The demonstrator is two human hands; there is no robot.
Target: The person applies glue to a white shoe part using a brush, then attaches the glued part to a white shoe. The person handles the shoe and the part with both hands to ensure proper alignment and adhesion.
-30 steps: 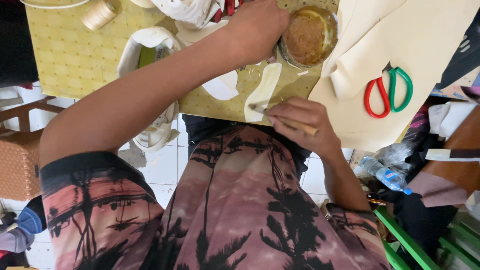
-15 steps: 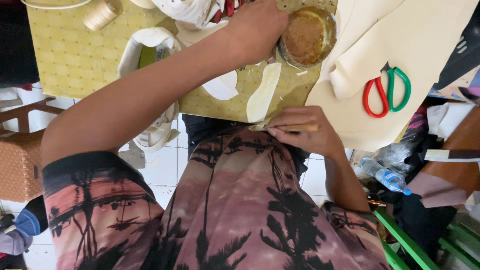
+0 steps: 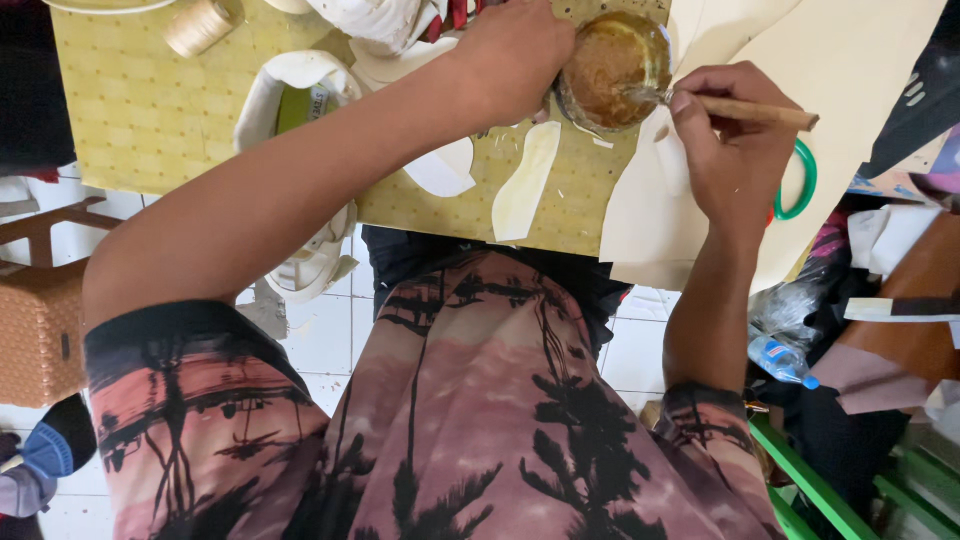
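Note:
My left hand (image 3: pixel 512 52) rests on the yellow-green table mat (image 3: pixel 150 110), against the left side of a round tin of brown glue (image 3: pixel 612 62). My right hand (image 3: pixel 738 148) grips a wooden-handled brush (image 3: pixel 748 108) whose bristles reach into the tin at its right rim. A cream insole-shaped piece (image 3: pixel 522 182) lies flat on the mat just below the tin, with nothing touching it. Another white cut piece (image 3: pixel 442 172) lies to its left.
Cream sheet material (image 3: pixel 850 70) covers the right of the table, with green-handled scissors (image 3: pixel 800 185) partly under my right hand. A white shoe upper (image 3: pixel 300 90), a thread spool (image 3: pixel 197 28) and a water bottle (image 3: pixel 783 360) lie around. A brown stool (image 3: pixel 38 320) stands at the left.
My right hand has lifted the brush off the near end of the cream piece and moved it up and right to the glue tin. My left hand has stayed put.

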